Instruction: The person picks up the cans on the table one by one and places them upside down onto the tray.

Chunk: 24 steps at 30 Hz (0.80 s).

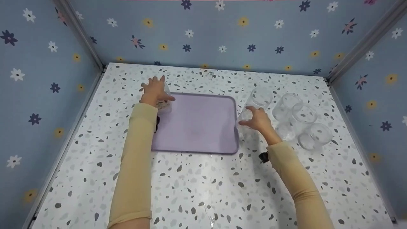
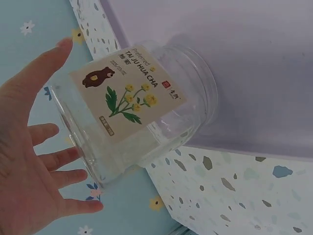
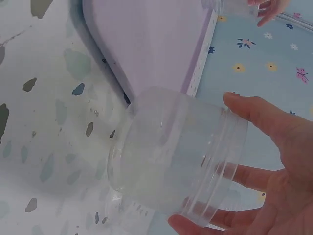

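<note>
A clear jar (image 2: 161, 132) with a bear-and-flower label stands mouth down at the left end of the purple tray (image 1: 197, 124). My left hand (image 1: 155, 90) is at its upturned base, thumb and fingers spread wide; the left wrist view shows a gap between the palm and the jar. To the right of the tray, my right hand (image 1: 259, 120) holds another clear jar (image 3: 166, 152) by its ridged neck. The thumb lies on one side of the rim and the fingers curl round the other. No label shows on this jar.
Several more clear jars (image 1: 304, 114) stand grouped on the speckled table (image 1: 203, 181) at the right, and one (image 1: 261, 97) is just behind my right hand. Flowered panels (image 1: 203, 35) wall the table at the back and both sides.
</note>
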Motion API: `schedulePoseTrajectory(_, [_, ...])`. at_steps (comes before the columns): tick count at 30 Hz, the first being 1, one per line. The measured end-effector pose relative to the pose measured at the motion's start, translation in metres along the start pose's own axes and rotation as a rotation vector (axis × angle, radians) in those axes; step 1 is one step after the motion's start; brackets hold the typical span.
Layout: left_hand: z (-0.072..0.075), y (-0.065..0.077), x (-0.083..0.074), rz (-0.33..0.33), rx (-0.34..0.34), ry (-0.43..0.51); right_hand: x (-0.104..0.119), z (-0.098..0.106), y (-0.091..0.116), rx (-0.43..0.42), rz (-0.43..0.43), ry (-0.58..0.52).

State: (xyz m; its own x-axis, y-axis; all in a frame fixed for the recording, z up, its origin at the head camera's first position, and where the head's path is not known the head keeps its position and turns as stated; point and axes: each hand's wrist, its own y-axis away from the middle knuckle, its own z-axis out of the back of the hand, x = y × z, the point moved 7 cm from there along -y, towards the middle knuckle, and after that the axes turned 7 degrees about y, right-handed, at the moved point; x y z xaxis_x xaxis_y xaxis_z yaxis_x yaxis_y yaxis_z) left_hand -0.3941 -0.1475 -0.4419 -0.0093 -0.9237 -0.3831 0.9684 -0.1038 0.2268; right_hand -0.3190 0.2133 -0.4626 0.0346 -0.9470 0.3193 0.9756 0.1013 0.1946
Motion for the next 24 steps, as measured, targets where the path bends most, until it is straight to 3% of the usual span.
schedulePoseTrajectory(10, [0.002,0.004,-0.017,-0.085,-0.077,0.036,0.015,0.008,0.002,-0.025,0.067,-0.056])
schedulePoseTrajectory(17, [0.002,0.009,-0.032,-0.141,-0.184,0.083,0.023,0.014,0.004,-0.113,0.131,-0.147])
schedulePoseTrajectory(24, [0.002,0.021,-0.05,-0.214,-0.324,0.158,0.029,0.016,0.006,-0.164,0.129,-0.248])
